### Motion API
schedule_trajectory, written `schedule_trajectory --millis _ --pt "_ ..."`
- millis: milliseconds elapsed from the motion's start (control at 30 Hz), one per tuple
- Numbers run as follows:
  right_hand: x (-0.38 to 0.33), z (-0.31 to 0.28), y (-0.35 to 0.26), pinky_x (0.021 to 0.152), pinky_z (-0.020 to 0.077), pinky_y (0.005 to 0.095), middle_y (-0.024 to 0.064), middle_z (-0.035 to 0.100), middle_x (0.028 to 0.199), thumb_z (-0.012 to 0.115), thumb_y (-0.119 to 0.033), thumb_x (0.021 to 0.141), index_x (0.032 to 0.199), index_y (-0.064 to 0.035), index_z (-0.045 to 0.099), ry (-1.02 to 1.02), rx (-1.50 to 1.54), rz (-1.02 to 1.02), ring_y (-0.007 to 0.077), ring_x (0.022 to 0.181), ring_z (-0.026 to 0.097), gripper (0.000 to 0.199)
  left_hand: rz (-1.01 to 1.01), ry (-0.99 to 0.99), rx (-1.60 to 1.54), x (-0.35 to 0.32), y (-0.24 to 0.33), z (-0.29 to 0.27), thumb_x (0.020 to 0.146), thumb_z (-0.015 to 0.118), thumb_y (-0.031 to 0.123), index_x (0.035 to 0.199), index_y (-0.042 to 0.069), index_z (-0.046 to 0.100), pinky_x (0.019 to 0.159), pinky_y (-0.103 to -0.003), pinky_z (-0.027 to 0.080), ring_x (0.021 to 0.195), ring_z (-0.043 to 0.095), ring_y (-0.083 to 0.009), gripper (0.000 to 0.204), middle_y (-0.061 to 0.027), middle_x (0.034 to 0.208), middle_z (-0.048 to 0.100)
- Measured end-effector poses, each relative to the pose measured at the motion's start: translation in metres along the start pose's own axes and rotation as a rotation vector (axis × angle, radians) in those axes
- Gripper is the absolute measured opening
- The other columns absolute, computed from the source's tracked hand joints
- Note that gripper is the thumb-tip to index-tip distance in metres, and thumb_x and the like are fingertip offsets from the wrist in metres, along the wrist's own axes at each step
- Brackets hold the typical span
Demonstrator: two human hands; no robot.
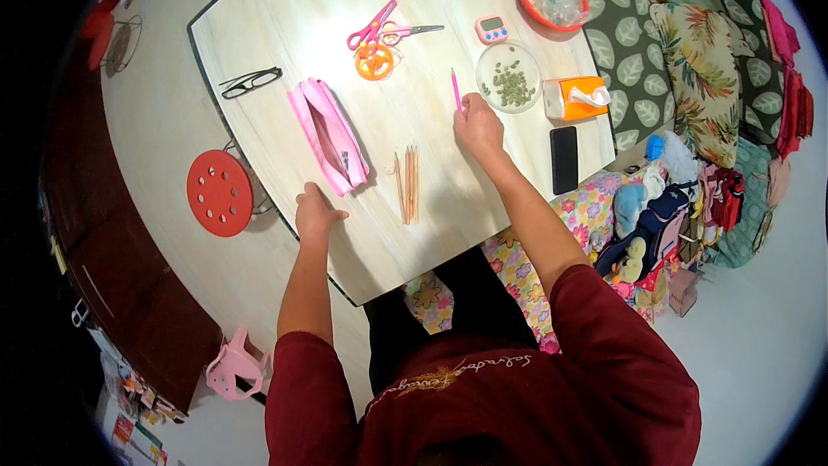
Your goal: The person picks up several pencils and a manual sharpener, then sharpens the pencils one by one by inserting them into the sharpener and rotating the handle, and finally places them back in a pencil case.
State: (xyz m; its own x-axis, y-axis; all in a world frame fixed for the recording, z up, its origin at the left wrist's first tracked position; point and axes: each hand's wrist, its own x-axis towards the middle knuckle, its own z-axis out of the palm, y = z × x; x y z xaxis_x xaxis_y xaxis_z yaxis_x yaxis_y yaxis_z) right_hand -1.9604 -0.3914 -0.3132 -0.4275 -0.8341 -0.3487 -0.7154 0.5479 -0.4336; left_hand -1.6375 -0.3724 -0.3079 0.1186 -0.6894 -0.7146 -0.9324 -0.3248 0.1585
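In the head view, the work stood partway: the long pink fabric pencil case (329, 135) lay unzipped and gaping on the pale wood-grain table (285, 26), and a small row of about 4 plain wooden pencils (408, 183) lay side by side just to its right, apart from the case. 1 slim pink pencil (455, 89) was well apart from that row, farther up the table beside the clear round dish of green seeds (510, 78), so judging by the layout it had not yet joined the others. The right hand (479, 127) reached forward with its fingers curled narrowly at the lower end of that pink pencil; it touched or pinched the end, though whether the grip had fully closed could not be told. The left hand (316, 212) rested at the near table edge, just below the pencil case, loosely spread with the thumb out and holding nothing. Around them sat pink-handled scissors (379, 28), an orange tape roll (373, 61), black-framed glasses (250, 81), an orange tissue box (574, 97), a black phone (564, 159) and a small pink timer (492, 28), all untouched.
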Motion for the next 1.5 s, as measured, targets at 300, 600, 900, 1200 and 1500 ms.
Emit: schedule_trajectory --millis 300,600,900,1200,1500 --pt "0.038 -0.004 -0.02 0.074 0.0479 0.0424 0.0146 0.063 0.092 0.057 -0.018 0.079 0.093 -0.0052 0.06 0.145 0.019 -0.065 0.0317 0.082 0.062 0.019 0.002 -0.023 0.004 0.003 0.002 -0.002 0.051 0.088 0.016 0.099 0.003 0.04 0.07 -0.042 0.051 0.085 0.06 -0.0372 0.069 -0.0222 0.102 0.05" --pt "0.101 -0.042 -0.008 0.085 0.0429 0.0436 0.0132 0.054 0.109 0.064 -0.012 0.073 0.104 -0.0061 0.054 0.387 -0.069 -0.099 0.0329 0.104 0.05 0.033 -0.004 0.025 -0.037 0.004 -0.002 0.004 0.046 0.089 0.014 0.094 0.003 0.04 0.073 -0.043 0.049 0.086 0.059 -0.0371 0.069 -0.0219 0.098 0.052" --pt "0.119 -0.032 -0.003 0.089 0.038 0.0464 0.0126 0.049 0.117 0.065 -0.015 0.071 0.112 -0.0086 0.049 0.51 -0.218 -0.177 0.0311 0.111 0.045 0.044 0.008 0.018 -0.073 0.005 -0.001 0.004 0.045 0.089 0.012 0.091 0.003 0.04 0.069 -0.041 0.049 0.08 0.059 -0.0343 0.067 -0.0209 0.097 0.051" --pt "0.13 -0.017 -0.018 0.095 0.0306 0.0465 0.0109 0.046 0.122 0.061 -0.017 0.075 0.117 -0.0092 0.05 0.366 -0.395 -0.163 0.027 0.114 0.044 0.044 0.071 -0.011 -0.015 0.01 -0.003 0.008 0.049 0.088 0.013 0.095 0.002 0.04 0.073 -0.041 0.05 0.083 0.06 -0.039 0.067 -0.0226 0.096 0.053" --pt "-0.005 0.026 0.008 0.092 0.0354 0.0441 0.0158 0.045 0.129 0.062 -0.009 0.071 0.118 -0.0043 0.05 0.362 0.028 -0.439 0.0315 0.114 0.045 0.049 0.024 0.005 0.005 0.012 -0.006 0.011 0.048 0.089 0.015 0.098 0.001 0.041 0.073 -0.042 0.051 0.087 0.059 -0.0397 0.07 -0.0268 0.104 0.051"
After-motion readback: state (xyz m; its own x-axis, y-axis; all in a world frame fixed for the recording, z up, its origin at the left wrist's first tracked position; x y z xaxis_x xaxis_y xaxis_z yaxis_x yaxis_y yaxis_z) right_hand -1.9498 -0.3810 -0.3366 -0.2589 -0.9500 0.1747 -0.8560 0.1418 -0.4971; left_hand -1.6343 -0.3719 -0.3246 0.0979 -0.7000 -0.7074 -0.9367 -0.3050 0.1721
